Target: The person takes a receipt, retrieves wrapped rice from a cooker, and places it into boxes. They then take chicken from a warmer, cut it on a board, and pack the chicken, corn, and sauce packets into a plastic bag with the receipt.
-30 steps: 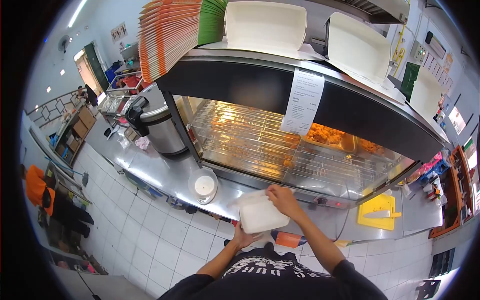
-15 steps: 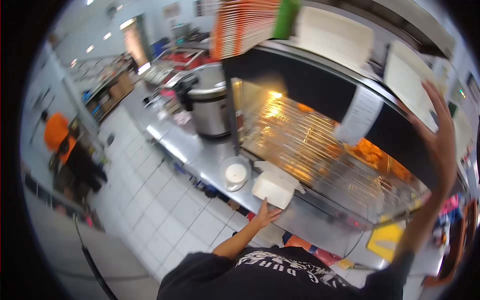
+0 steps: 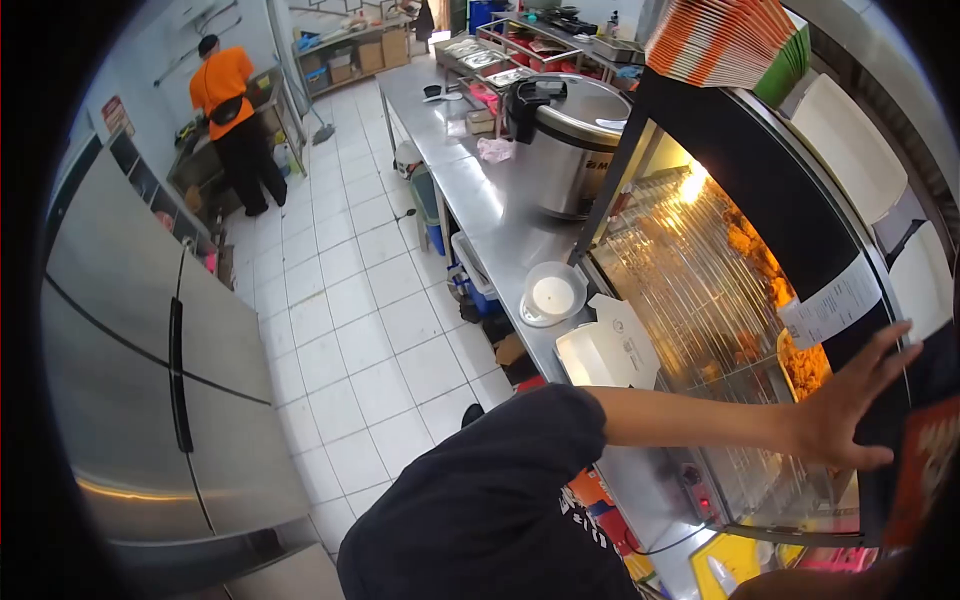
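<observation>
My left arm reaches across to the right, and my left hand (image 3: pixel 850 400) is open with fingers spread in front of the black frame of the heated display cabinet (image 3: pixel 690 290). Its fingertips are near a paper receipt (image 3: pixel 835 308) stuck on the frame and a white takeaway box (image 3: pixel 922 280) above. An orange-red printed item (image 3: pixel 928 465), blurred and dark, is at the right edge. Part of my right arm (image 3: pixel 820 584) shows at the bottom right; its fingers are hidden. An open white takeaway box (image 3: pixel 610 350) sits on the counter, beside a clear tub (image 3: pixel 552 294).
Fried food sits inside the lit cabinet. A large steel cooker (image 3: pixel 575 150) stands on the steel counter (image 3: pixel 480 210). Folded striped cartons (image 3: pixel 720 45) are stacked on top. A person in orange (image 3: pixel 225 90) works at the back left. A steel fridge (image 3: pixel 160 350) is at left.
My left hand has left the open box and swung right to the cabinet's front. My right hand has dropped from the upper trays out of clear view. The view has turned left.
</observation>
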Action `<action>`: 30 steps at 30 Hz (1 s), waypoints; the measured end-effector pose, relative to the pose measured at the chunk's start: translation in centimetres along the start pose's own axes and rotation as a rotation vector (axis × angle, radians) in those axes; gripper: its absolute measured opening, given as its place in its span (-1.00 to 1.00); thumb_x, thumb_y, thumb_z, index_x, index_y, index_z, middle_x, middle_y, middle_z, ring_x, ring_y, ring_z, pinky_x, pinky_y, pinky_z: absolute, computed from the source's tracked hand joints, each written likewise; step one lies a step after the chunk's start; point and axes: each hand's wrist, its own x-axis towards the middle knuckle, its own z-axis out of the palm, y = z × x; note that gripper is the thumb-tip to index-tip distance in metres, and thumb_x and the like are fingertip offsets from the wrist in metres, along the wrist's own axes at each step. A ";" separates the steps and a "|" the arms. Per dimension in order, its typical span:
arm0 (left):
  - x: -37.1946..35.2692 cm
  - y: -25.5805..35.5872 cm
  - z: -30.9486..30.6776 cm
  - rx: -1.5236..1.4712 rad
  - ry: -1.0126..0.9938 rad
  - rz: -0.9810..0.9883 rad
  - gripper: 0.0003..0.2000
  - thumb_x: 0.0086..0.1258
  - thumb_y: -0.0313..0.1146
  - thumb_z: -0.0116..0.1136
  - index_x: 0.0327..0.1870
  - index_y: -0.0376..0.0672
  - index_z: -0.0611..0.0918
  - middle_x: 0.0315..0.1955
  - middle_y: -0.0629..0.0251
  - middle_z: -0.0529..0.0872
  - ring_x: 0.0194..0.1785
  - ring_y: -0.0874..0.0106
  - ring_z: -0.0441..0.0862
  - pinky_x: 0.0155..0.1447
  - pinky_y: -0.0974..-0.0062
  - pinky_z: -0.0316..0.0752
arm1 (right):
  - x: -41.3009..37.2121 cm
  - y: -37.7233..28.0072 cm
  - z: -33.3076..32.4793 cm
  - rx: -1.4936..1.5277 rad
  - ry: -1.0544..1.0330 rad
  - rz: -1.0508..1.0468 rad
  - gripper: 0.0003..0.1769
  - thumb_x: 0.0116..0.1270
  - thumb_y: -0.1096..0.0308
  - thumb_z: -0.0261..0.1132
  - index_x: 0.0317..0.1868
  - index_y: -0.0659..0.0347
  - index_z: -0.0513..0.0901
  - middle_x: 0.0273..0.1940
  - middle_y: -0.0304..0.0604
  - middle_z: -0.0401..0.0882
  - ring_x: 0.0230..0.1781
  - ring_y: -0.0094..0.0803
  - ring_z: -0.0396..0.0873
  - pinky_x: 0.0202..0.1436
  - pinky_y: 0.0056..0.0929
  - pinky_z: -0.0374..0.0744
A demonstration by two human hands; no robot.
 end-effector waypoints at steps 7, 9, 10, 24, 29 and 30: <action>-5.5 4.2 0.3 -0.306 -0.159 -0.213 -0.01 0.33 0.19 0.21 0.62 -0.12 -0.02 0.53 -0.08 0.02 0.55 -0.01 0.10 0.53 0.05 0.11 | -6.1 -0.8 -6.2 0.382 -0.096 0.221 -0.58 0.38 0.24 0.36 0.13 0.30 0.55 0.04 0.03 0.61 0.03 -0.18 0.60 0.18 -0.28 0.55; -8.0 4.7 -1.2 -0.288 -0.240 -0.338 -0.07 0.36 0.15 0.20 0.61 -0.14 0.04 0.51 -0.06 0.09 0.52 0.03 0.18 0.52 0.09 0.14 | -8.0 -0.4 -8.6 0.505 -0.162 0.333 -0.62 0.36 0.25 0.37 0.09 0.28 0.58 0.04 0.01 0.60 0.04 -0.19 0.59 0.20 -0.29 0.53; -9.0 5.0 -1.9 -0.291 -0.244 -0.414 -0.16 0.40 0.12 0.17 0.57 -0.16 0.15 0.46 -0.04 0.21 0.48 0.06 0.26 0.48 0.13 0.21 | -9.2 -0.2 -9.7 0.564 -0.208 0.404 -0.63 0.35 0.25 0.37 0.06 0.27 0.60 0.04 0.01 0.59 0.05 -0.20 0.58 0.21 -0.29 0.52; -41.9 -3.6 -12.2 -0.158 0.273 -1.897 -0.38 0.56 0.20 -0.09 0.32 -0.18 0.49 0.11 0.32 0.61 0.11 0.46 0.57 0.19 0.45 0.45 | -44.2 2.8 -2.9 0.002 -0.945 1.375 -0.76 0.46 0.28 0.22 -0.03 0.28 0.60 -0.25 -0.05 0.79 -0.36 -0.39 0.75 -0.31 -0.44 0.63; -43.8 -1.9 -13.6 -0.039 0.159 -1.974 -0.32 0.56 0.18 -0.07 0.49 -0.15 0.32 0.31 0.29 0.50 0.31 0.37 0.49 0.24 0.37 0.44 | -48.1 0.9 -1.2 0.065 -0.770 1.423 -0.73 0.48 0.30 0.20 0.08 0.24 0.57 -0.23 -0.10 0.79 -0.39 -0.36 0.75 -0.36 -0.39 0.62; -44.0 -1.6 -14.1 -0.032 0.119 -1.982 -0.32 0.56 0.16 -0.06 0.51 -0.16 0.30 0.34 0.27 0.48 0.30 0.33 0.52 0.24 0.38 0.44 | -47.5 0.1 -0.7 0.098 -0.693 1.445 -0.72 0.48 0.30 0.20 0.11 0.23 0.56 -0.23 -0.10 0.79 -0.40 -0.37 0.75 -0.37 -0.40 0.62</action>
